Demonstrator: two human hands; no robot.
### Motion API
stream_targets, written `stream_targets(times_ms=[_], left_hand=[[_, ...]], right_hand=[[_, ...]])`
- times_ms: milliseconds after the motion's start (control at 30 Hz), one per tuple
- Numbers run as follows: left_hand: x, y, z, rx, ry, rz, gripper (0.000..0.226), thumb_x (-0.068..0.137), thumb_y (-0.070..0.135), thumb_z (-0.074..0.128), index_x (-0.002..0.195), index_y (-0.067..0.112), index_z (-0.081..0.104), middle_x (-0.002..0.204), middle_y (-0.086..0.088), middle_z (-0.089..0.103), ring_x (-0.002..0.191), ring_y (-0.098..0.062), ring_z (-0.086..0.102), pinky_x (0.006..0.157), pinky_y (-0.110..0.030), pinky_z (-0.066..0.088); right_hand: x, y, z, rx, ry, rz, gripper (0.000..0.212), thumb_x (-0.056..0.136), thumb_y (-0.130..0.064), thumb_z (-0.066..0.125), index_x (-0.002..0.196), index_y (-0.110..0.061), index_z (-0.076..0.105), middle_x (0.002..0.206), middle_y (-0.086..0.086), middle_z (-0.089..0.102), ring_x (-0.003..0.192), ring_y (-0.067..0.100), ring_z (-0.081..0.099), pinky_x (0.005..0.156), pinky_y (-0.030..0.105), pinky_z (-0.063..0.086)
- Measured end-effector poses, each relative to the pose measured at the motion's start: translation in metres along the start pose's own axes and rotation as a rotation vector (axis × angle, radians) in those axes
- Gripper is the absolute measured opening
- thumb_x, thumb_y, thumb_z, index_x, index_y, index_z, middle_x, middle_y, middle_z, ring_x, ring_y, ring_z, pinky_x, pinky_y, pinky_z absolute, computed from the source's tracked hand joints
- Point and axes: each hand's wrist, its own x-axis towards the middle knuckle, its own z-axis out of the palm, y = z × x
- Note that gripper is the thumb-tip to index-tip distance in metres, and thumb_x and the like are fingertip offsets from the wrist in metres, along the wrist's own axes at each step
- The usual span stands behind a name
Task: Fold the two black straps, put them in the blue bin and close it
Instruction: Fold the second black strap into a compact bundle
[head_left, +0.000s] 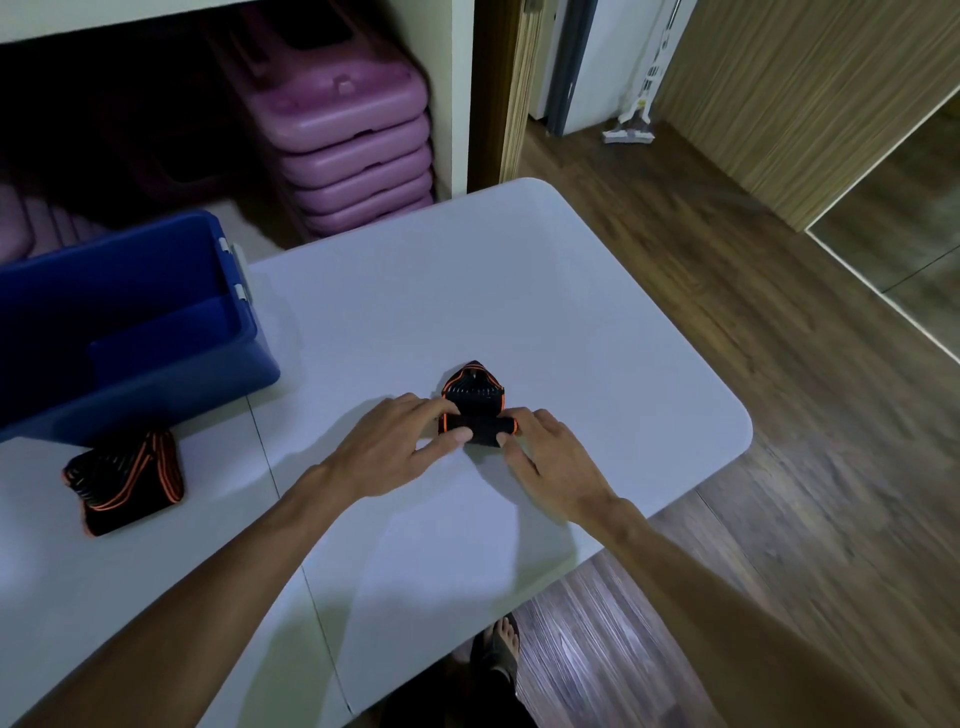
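Folding the second strap. The left hand (395, 436) and right hand (545, 447) press, fingers loosely spread, on opposite ends of a black strap with orange edging (474, 402), which lies compactly folded near the middle of the white counter (571, 322). Neither hand is closed around it; the thumbs pin the near fold flat. A second black strap (124, 480), already bundled, rests at the counter's left, just in front of the blue bin (171, 395), which stands open; no lid is visible. To finish the fold well, keep the layers aligned edge to edge and hold pressure on the top wrap so that the elastic webbing does not spring open when it is lifted toward the bin.
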Motion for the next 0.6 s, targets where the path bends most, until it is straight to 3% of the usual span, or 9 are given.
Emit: stream_targets(times_ms=[67, 133, 200, 267, 367, 467, 600], left_hand=[[0.000, -0.001, -0.001, 0.006, -0.021, -0.068, 0.047, 0.085, 0.069, 0.042, 0.110, 0.031, 0.052, 0.081, 0.006, 0.058, 0.080, -0.013, 0.053, 0.071, -0.030, 0.043], [0.005, -0.001, 0.000, -0.120, 0.003, -0.139, 0.039, 0.086, 0.063, 0.049, 0.095, 0.025, 0.053, 0.074, 0.006, 0.058, 0.073, -0.010, 0.054, 0.064, -0.030, 0.046], [0.014, 0.003, 0.003, -0.286, 0.050, -0.223, 0.030, 0.087, 0.052, 0.056, 0.085, 0.023, 0.052, 0.069, 0.012, 0.057, 0.067, -0.001, 0.056, 0.058, -0.021, 0.041], [0.024, 0.004, 0.009, -0.372, 0.082, -0.284, 0.026, 0.088, 0.044, 0.060, 0.090, 0.019, 0.058, 0.079, 0.012, 0.061, 0.077, 0.001, 0.058, 0.065, -0.017, 0.040], [0.039, -0.003, 0.016, -0.415, 0.077, -0.380, 0.033, 0.085, 0.043, 0.063, 0.097, 0.013, 0.061, 0.103, -0.004, 0.059, 0.101, -0.016, 0.054, 0.080, -0.026, 0.042], [0.046, 0.000, 0.011, -0.604, 0.018, -0.470, 0.034, 0.086, 0.033, 0.066, 0.109, 0.011, 0.054, 0.106, -0.005, 0.063, 0.098, -0.019, 0.060, 0.072, -0.026, 0.048], [0.041, 0.007, -0.002, -0.697, -0.007, -0.483, 0.049, 0.084, 0.022, 0.071, 0.127, 0.018, 0.048, 0.106, -0.005, 0.063, 0.087, -0.015, 0.059, 0.066, -0.022, 0.046]], right_hand=[[0.007, -0.002, -0.001, 0.074, -0.018, 0.090, 0.027, 0.101, -0.039, 0.037, 0.118, -0.022, 0.049, 0.092, -0.002, 0.057, 0.087, 0.018, 0.053, 0.075, 0.035, 0.048], [0.014, -0.002, 0.001, 0.152, -0.018, 0.158, 0.029, 0.099, -0.046, 0.035, 0.111, -0.024, 0.049, 0.091, 0.000, 0.061, 0.085, 0.018, 0.056, 0.072, 0.038, 0.051], [0.023, -0.004, 0.002, 0.265, 0.012, 0.238, 0.028, 0.099, -0.044, 0.040, 0.107, -0.020, 0.052, 0.089, 0.003, 0.065, 0.083, 0.019, 0.060, 0.071, 0.040, 0.052], [0.031, -0.005, 0.003, 0.310, 0.044, 0.282, 0.025, 0.098, -0.037, 0.047, 0.110, -0.016, 0.053, 0.100, 0.003, 0.063, 0.089, 0.017, 0.060, 0.074, 0.035, 0.052], [0.043, -0.001, 0.005, 0.338, 0.042, 0.303, 0.025, 0.094, -0.028, 0.057, 0.115, -0.015, 0.054, 0.114, -0.001, 0.054, 0.099, 0.016, 0.056, 0.081, 0.027, 0.047], [0.054, -0.001, 0.000, 0.488, -0.024, 0.371, 0.018, 0.092, -0.016, 0.058, 0.107, -0.021, 0.053, 0.095, -0.008, 0.062, 0.086, 0.015, 0.061, 0.069, 0.022, 0.046], [0.054, -0.009, -0.007, 0.510, 0.044, 0.318, 0.034, 0.086, -0.006, 0.060, 0.116, -0.022, 0.058, 0.094, -0.003, 0.062, 0.066, 0.007, 0.053, 0.061, 0.008, 0.042]])
